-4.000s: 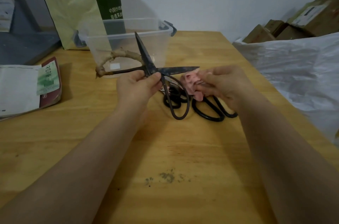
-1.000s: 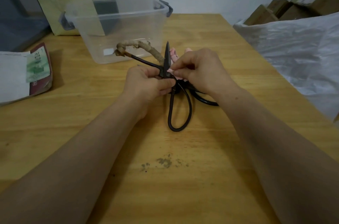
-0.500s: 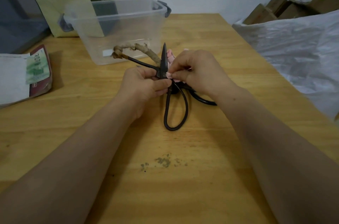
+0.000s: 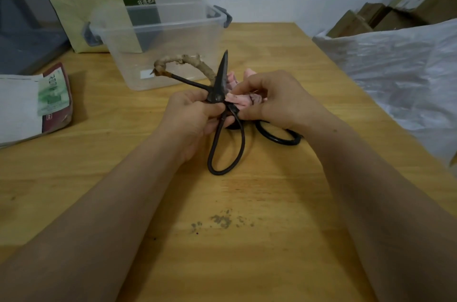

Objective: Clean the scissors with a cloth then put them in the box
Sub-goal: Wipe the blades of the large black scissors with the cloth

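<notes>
Change: over 4 s the right hand carried the cloth from the far blade's tip in to the pivot of the scissors. The blade that had pointed right no longer showed. Whether it was folded in or hidden by the cloth could not be told.
Last 0.5 s: both hands held nearly the same pose.
Meaning: judged as wiping under way, with boxing not yet begun.
Left hand: closed round the scissors at the pivot, thumb on top.
Right hand: pinched the cloth against the right face of the blade.
Position: the scissors were held over the worktop, just in front of the box and not in it.
Blade: dark, dull metal, upright and tapering to a point.
Handles: 1 bare black loop hung toward the worktop, contact unclear. 1 loop wrapped in tan binding reached up and left.
Cloth: pink and crumpled, with dark marks.
Spare pair: black, lying on the worktop and partly under the right hand.
</notes>
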A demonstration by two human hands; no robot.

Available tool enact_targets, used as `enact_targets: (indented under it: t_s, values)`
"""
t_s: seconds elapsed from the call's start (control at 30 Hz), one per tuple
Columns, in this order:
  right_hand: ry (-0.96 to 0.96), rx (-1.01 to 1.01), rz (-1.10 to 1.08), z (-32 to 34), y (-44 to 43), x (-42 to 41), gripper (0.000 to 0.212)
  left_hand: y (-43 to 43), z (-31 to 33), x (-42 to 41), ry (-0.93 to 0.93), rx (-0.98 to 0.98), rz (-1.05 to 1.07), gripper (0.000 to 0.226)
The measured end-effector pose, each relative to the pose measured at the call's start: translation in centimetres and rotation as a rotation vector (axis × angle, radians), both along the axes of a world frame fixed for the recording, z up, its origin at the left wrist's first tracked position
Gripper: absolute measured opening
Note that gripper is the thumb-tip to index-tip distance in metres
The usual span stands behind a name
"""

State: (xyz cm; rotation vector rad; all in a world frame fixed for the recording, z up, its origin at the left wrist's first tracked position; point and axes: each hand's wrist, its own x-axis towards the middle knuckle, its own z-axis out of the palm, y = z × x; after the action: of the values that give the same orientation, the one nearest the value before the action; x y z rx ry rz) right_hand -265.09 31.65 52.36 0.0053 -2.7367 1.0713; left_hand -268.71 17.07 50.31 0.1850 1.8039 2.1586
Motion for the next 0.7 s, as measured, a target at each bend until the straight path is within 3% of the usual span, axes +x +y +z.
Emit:
enact_targets:
  t_s: [0.27, 0.43, 0.6, 0.7]
  values:
    - [0.038, -0.01, -0.034, 0.3, 0.7, 0.0, 0.041, -0.3, -0.2, -0.4, 0.094, -0.079, 0.008, 0.011]
    - [0.044, -0.315, -0.017, 0.3, 0.8, 0.3, 0.015, -0.3, -0.3, -0.4, 0.106, -0.069, 0.051, 0.014]
    - [0.087, -0.3, -0.038, -0.6, 0.0, -0.4, 0.007, -0.1, -0.4, -0.3, 0.101, -0.081, 0.053, 0.018]
    - [0.067, -0.312, -0.063, -0.9, -0.1, -0.9, 0.015, 0.0, -0.5, -0.2, 0.085, -0.062, 0.065, 0.018]
